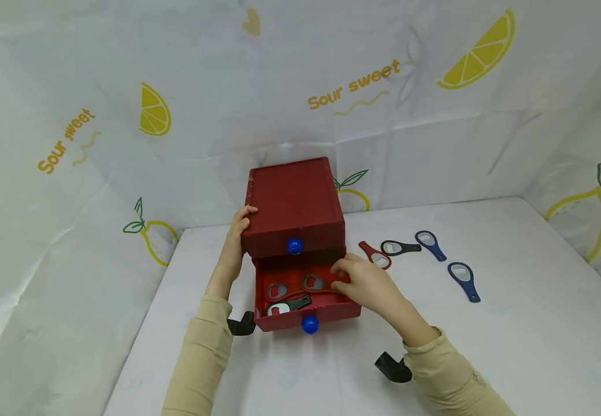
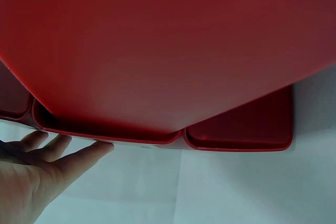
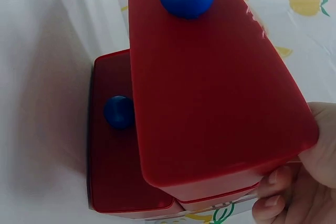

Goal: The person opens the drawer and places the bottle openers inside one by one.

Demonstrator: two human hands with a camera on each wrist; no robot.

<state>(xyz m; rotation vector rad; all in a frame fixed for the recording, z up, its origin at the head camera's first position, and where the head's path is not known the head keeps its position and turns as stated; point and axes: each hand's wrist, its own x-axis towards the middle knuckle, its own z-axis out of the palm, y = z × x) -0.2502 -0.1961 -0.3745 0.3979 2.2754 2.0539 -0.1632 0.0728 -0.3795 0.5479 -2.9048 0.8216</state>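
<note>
Head view: straight-fingered left hand point(image 1: 233, 248) touches red cabinet point(image 1: 290, 199); right hand point(image 1: 368, 282) at lower drawer point(image 1: 334, 312), grip unclear

Red drawer point(image 1: 334, 312) open, red and black bottle openers point(image 1: 299, 303) inside

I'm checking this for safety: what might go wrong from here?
The right hand is at the side of the pulled-out lower drawer, so it might get pinched if that drawer slides shut. Pressing down on the drawer could tip the red cabinet. The dark-handled opener lies close to the red openers, so they may snag one another.
</note>
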